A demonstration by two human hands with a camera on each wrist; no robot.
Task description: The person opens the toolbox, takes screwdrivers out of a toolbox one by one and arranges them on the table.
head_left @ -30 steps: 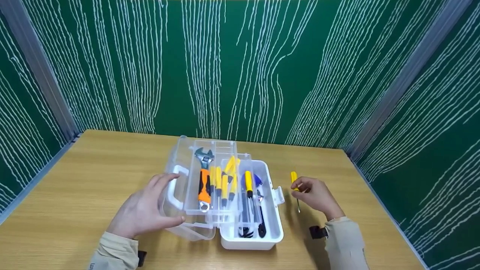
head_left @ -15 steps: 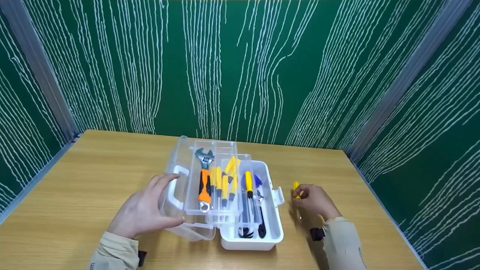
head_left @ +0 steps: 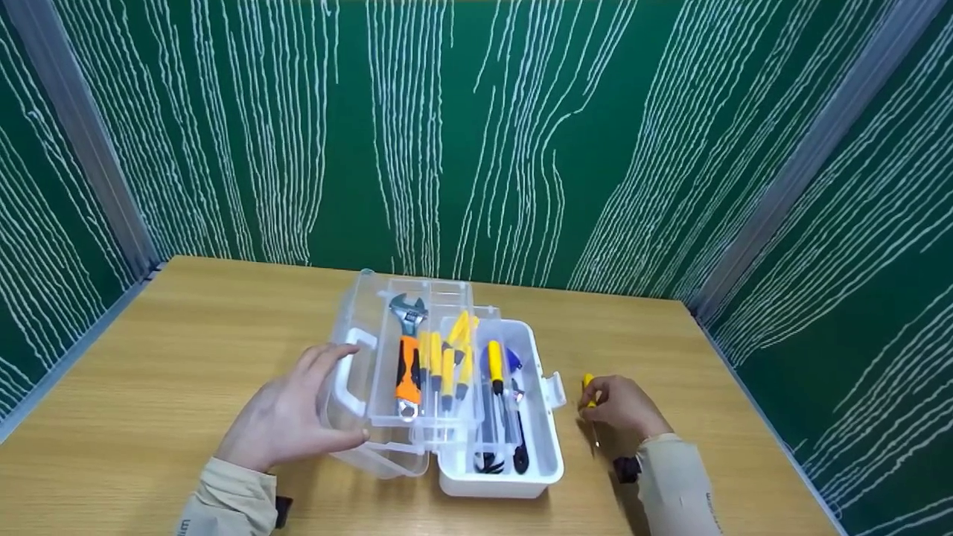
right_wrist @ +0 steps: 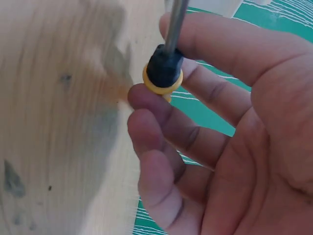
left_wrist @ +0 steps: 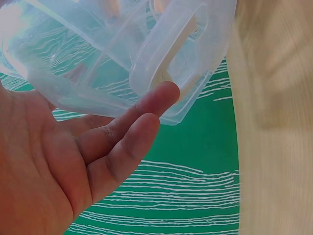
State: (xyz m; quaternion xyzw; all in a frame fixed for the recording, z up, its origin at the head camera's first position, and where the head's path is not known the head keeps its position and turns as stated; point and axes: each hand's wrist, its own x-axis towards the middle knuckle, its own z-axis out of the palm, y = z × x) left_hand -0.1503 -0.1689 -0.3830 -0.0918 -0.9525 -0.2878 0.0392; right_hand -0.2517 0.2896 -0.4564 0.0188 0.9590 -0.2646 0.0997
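My right hand [head_left: 625, 406] pinches a yellow-handled screwdriver [right_wrist: 164, 71] between thumb and fingers, right of the toolbox. Its metal shaft points toward me, low over the table; whether it touches the wood I cannot tell. The white toolbox [head_left: 500, 487] stands with its clear lid [head_left: 348, 309] swung to the left. Fingers straight and spread, my left hand [head_left: 279, 420] rests against the lid beside its white handle [head_left: 342, 383]. Clear stepped trays hold an orange-and-black adjustable wrench [head_left: 407, 365] and several yellow-handled tools [head_left: 435, 357]. Another yellow-handled screwdriver [head_left: 496, 365] lies over the white base.
Inside the base are a blue item [head_left: 513, 359] and black-handled tools [head_left: 521, 450], partly hidden by the tray. A white latch [head_left: 553, 391] sticks out on the right. Green walls [head_left: 476, 149] with white lines enclose the wooden table [head_left: 186, 357] on the far side and both sides.
My right hand has moved a little toward me with the screwdriver, its fingers now covering more of the handle. My left hand and the toolbox have stayed in place.
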